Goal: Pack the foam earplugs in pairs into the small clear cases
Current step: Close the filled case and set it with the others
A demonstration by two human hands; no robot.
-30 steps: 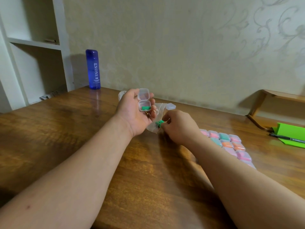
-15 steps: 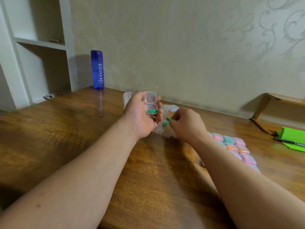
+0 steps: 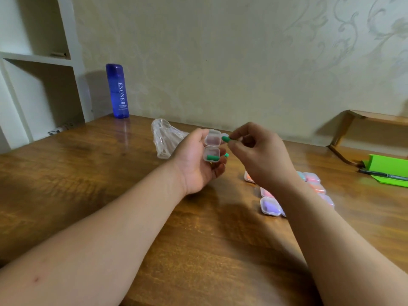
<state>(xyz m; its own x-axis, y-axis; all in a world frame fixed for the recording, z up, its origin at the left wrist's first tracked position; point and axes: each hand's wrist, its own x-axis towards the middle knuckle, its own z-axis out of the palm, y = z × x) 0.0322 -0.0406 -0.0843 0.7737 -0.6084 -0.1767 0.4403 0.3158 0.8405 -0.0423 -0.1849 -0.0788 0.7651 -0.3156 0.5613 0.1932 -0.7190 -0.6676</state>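
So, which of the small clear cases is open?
The case in the left hand: lid up, one green earplug inside. The cases on the table are shut.

The left arm (image 3: 110,228) comes in from the bottom left and the right arm (image 3: 331,239) from the bottom right. Both are bare and reach forward. The left hand (image 3: 196,160) is turned with its palm up and a bit to the right. Its fingers curl round a small clear case (image 3: 212,149) that lies open in them. The right hand (image 3: 260,155) is lifted just beside it, back toward the camera. Its thumb and first finger pinch a green earplug (image 3: 225,139). The other fingers are curled in.
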